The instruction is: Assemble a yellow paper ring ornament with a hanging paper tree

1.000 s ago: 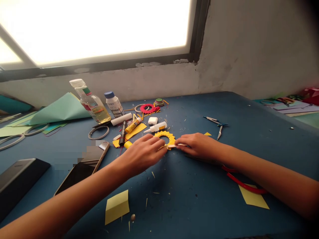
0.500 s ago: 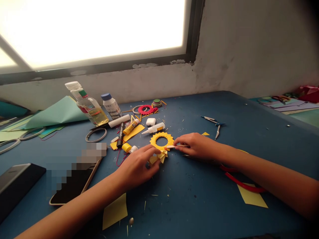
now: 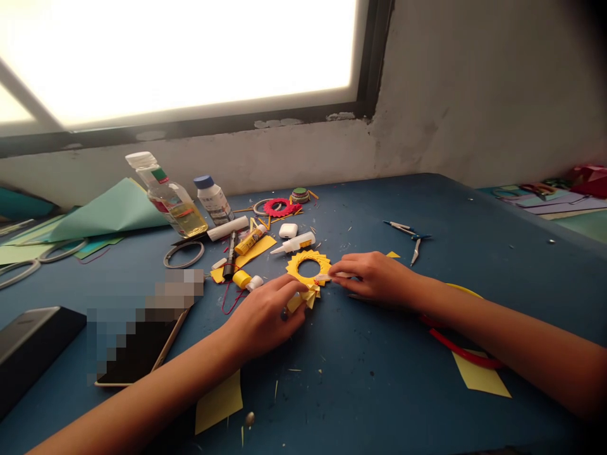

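Observation:
A ring of folded yellow paper (image 3: 323, 261) lies flat on the blue table, with a tail of folded pieces (image 3: 312, 297) at its lower edge. My left hand (image 3: 268, 313) pinches this tail between thumb and fingers, which partly hide it. From the other side my right hand (image 3: 372, 276) grips a thin pale stick (image 3: 324, 277), its tip at the ring's lower right edge by a small reddish spot. Just beyond the ring lies a white glue bottle with a pointed nozzle (image 3: 294, 243).
Behind the ring are a white case (image 3: 288, 230), glue stick (image 3: 250, 240), black marker (image 3: 230, 256) and red paper ring (image 3: 270, 207). Two bottles, a clear one (image 3: 183, 212) and a blue-capped one (image 3: 213, 201), stand back left. A phone (image 3: 137, 351) lies left; a compass (image 3: 408, 230) lies right.
The stick's tip has shifted slightly at the ring's lower edge, and my right fingers have moved a little. My left hand keeps its grip. The whole view has shifted slightly.

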A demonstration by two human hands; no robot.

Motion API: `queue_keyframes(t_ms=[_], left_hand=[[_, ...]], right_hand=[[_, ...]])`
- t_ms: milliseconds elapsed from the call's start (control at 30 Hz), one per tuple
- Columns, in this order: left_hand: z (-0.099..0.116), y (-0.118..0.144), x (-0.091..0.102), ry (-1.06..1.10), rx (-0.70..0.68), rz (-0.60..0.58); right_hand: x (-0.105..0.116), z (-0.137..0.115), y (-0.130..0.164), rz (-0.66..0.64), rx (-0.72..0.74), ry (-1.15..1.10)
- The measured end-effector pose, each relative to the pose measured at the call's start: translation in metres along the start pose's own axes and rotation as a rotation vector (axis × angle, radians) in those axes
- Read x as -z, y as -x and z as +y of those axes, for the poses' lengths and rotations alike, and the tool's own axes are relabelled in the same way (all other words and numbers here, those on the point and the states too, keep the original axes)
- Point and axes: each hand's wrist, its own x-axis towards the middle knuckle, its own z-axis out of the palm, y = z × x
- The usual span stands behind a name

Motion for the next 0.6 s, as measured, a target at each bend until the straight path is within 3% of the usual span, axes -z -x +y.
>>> queue_keyframes(t_ms=[200, 600], left_hand=[[0.000, 0.000, -0.002, 0.010, 0.011, 0.029], [0.018, 0.005, -0.004, 0.199, 0.183, -0.003]], right_hand=[[-0.006, 0.003, -0.001, -0.023, 0.049, -0.004], [-0.014, 0.007, -0.002, 0.040, 0.031, -0.106]])
